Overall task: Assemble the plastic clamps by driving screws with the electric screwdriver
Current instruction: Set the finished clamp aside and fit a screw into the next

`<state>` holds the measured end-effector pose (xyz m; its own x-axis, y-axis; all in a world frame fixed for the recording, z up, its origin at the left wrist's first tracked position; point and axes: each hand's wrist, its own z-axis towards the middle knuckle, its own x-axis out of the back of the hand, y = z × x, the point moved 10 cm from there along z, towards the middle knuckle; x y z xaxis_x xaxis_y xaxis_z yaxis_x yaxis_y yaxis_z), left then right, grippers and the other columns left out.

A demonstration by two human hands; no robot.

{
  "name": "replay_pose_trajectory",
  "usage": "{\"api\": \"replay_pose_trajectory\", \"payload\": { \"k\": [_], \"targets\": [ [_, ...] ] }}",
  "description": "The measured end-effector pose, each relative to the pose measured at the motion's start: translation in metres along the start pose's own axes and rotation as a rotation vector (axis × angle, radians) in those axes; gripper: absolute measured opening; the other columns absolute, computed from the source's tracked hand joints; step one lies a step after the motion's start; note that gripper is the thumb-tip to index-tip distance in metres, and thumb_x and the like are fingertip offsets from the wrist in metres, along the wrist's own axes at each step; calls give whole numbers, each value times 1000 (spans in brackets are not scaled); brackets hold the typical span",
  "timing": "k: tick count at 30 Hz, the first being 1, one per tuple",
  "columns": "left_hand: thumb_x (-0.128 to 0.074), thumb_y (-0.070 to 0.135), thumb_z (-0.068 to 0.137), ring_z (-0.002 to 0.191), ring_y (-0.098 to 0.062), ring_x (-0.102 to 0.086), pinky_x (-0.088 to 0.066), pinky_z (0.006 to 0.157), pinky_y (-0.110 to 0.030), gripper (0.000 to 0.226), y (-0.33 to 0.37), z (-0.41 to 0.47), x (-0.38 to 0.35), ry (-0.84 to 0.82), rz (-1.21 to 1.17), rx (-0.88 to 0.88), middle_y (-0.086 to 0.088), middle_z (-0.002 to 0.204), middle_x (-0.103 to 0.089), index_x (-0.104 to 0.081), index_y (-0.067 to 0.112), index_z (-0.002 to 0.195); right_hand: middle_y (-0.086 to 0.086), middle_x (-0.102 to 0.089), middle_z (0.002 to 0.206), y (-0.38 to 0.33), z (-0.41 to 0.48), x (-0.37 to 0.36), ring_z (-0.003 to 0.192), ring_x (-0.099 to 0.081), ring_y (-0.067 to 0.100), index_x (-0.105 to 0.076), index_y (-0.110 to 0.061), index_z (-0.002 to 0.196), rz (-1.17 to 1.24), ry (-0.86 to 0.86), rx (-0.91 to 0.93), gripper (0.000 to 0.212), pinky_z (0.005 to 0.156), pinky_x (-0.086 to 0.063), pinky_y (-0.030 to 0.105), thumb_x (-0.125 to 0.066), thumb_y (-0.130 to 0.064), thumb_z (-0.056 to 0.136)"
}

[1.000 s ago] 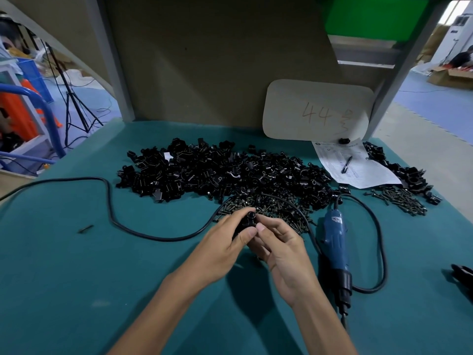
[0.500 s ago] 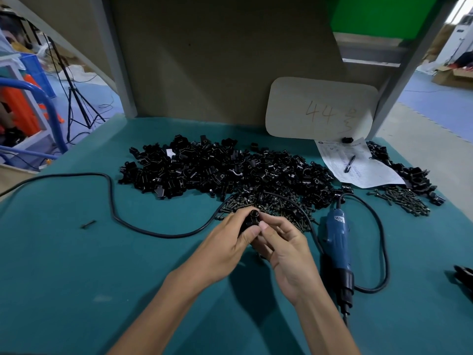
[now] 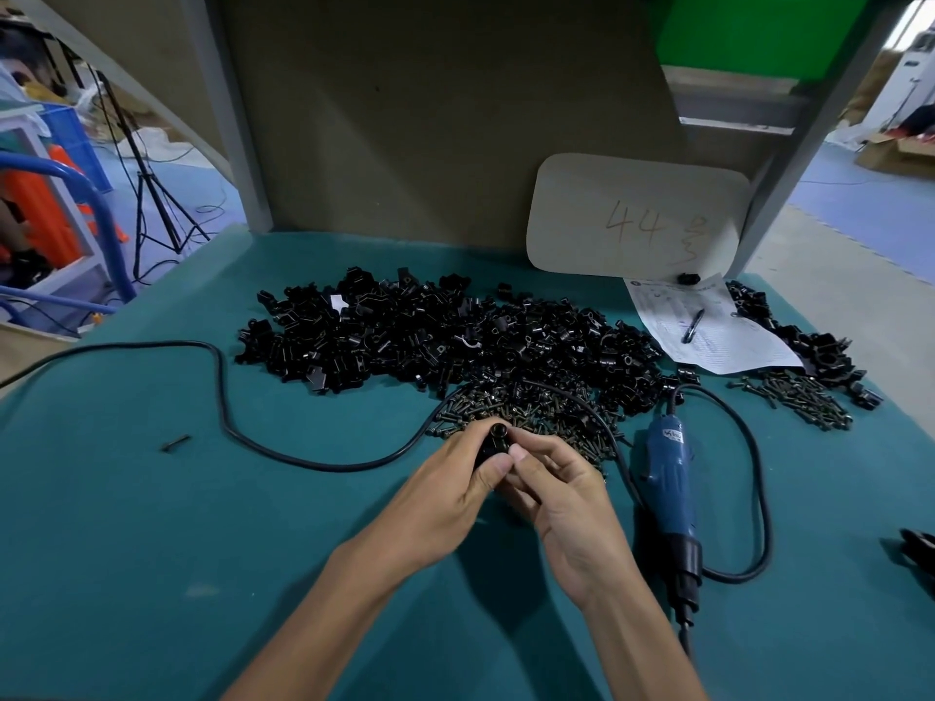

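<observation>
1. Reaching in from the near edge, two bare forearms meet over the teal felt-like table mat (image 3: 152,548). The left hand (image 3: 445,493) and right hand (image 3: 561,503) are pressed together, the fingers of both curled round one small black plastic clamp (image 3: 493,440), whose round glossy end shows above the thumbs.
2. Just right of the hands lies the electric screwdriver (image 3: 668,478), a smooth blue barrel with a black collar, its bit pointing toward the near edge. Neither hand touches it.
3. Its black rubbery cable (image 3: 222,397) loops beside it on the right and snakes away across the mat to the left edge.
4. A single dark loose screw (image 3: 176,442) lies alone on the left, well apart from everything else.
5. Just beyond the fingertips sits a heap of screws (image 3: 511,412), short, dark and dull-metallic.
6. Behind it spreads the clamp pile (image 3: 455,336), a wide jumble of angular, shiny black parts.
7. Far right lie a smaller screw pile (image 3: 799,397) and a printed paper sheet (image 3: 708,331) with a pen (image 3: 692,326) on it.
8. A pale, round-cornered card (image 3: 637,215) marked "44" leans against the back board.
9. Against the frames from a second and half a second ago, little differs: both hands still pinch the clamp in the same spot, and the screwdriver has not moved.
</observation>
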<state>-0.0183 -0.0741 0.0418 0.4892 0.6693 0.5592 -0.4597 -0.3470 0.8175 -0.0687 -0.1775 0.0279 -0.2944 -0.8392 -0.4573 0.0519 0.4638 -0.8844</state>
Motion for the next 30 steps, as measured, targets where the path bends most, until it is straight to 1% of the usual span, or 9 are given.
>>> {"api": "replay_pose_trajectory", "payload": {
  "k": [5, 8, 10, 13, 17, 23, 25, 28, 30],
  "targets": [
    [-33, 61, 102, 121, -5, -53, -48, 100, -40, 43, -11, -1, -2, 8, 13, 19, 13, 130, -55, -38, 41, 141, -2, -77, 92, 9, 1, -1, 87, -73, 8, -81, -22, 100, -19, -26, -37, 17, 80, -58, 23, -72, -19, 86],
    [-32, 62, 102, 116, -7, -55, -49, 96, -41, 41, -26, -3, 0, 14, 40, 57, 12, 125, -56, -38, 44, 138, -4, -77, 95, 10, 6, 3, 90, -72, 8, -80, -29, 107, -188, -58, -42, 19, 82, -58, 26, -69, -18, 96],
    [-30, 64, 101, 115, -9, -53, -48, 97, -42, 43, -38, -3, 2, 27, 78, 91, 11, 123, -55, -36, 43, 138, -5, -77, 99, -2, 22, 17, 95, -70, 9, -79, -34, 107, -535, 12, 51, 25, 86, -59, 31, -65, -14, 99],
    [-27, 65, 101, 119, -11, -50, -46, 99, -39, 45, -48, -2, 2, 53, 124, 113, 10, 125, -54, -34, 42, 139, -2, -65, 125, -26, 53, 21, 114, -60, 18, -70, -28, 125, -1331, 95, 263, 30, 99, -50, 38, -55, -13, 104],
    [-23, 68, 100, 134, -7, -41, -42, 106, -38, 55, -53, -1, 0, 94, 179, 134, 11, 143, -47, -27, 41, 148, 7, -53, 134, -13, 87, 17, 119, -50, 28, -60, -18, 136, -1749, 2, 301, 34, 98, -41, 34, -49, -11, 105],
    [-21, 68, 99, 133, -5, -42, -43, 105, -38, 56, -55, -2, 1, 137, 193, 119, 14, 143, -47, -27, 41, 148, 11, -51, 125, -18, 92, 15, 112, -49, 31, -56, -12, 124, -1803, -43, 291, 20, 92, -40, 37, -47, -19, 108],
    [-21, 69, 99, 133, -4, -42, -43, 104, -35, 56, -56, -3, 1, 143, 208, 112, 16, 144, -46, -27, 42, 147, 6, -58, 117, -31, 84, 11, 107, -55, 26, -59, -14, 119, -1680, -5, 343, 17, 89, -45, 37, -49, -19, 107],
    [-19, 70, 98, 133, -5, -41, -42, 101, -32, 58, -56, -4, -2, 133, 256, 107, 14, 144, -46, -29, 40, 147, -14, -65, 95, -40, 65, 11, 90, -61, 0, -64, -27, 104, -1330, 26, 302, 5, 73, -48, 13, -59, -27, 104],
    [-17, 71, 96, 132, -7, -42, -42, 100, -33, 60, -57, -3, -4, 121, 276, 114, 13, 144, -47, -28, 41, 147, -15, -67, 84, -38, 51, 12, 87, -61, -5, -65, -33, 95, -1176, 10, 273, 6, 68, -47, 10, -64, -32, 100]
  ]
}}
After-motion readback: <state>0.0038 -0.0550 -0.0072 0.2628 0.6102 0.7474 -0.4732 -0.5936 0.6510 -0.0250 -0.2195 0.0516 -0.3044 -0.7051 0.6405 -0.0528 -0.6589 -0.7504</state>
